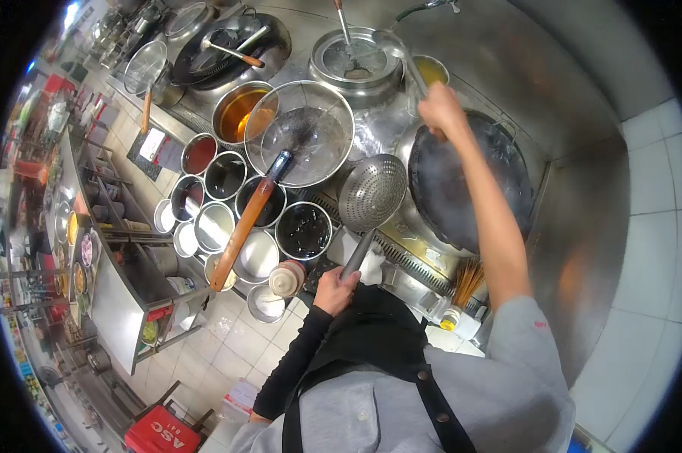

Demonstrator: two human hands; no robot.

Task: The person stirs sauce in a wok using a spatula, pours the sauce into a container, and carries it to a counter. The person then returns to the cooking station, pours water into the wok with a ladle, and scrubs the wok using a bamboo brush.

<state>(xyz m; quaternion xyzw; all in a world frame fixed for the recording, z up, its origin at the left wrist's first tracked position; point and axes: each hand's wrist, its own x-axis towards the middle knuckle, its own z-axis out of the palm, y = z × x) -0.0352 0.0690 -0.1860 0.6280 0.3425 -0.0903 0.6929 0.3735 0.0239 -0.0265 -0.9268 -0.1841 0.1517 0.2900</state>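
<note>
My left hand [335, 293] is closed around the grey handle of a perforated skimmer [372, 192], its round head tilted up beside the wok. Higher up, my right hand [440, 111] grips the metal handle of a ladle [390, 43]. The ladle's bowl hangs over the edge of a lidded or mesh-topped steel pot [356, 64]. Steam rises from a large dark wok [469, 185] under my right forearm; what it holds is hard to make out. A wire-mesh strainer [301, 132] with a wooden handle rests across several pots, left of the skimmer.
Several steel containers of sauces stand at the left, including a dark liquid [303, 230] and an amber one [244, 112]. Another wok [231, 49] is behind them. Bamboo skewers or a brush [468, 285] stand near my right side. A red stool [163, 432] is on the floor.
</note>
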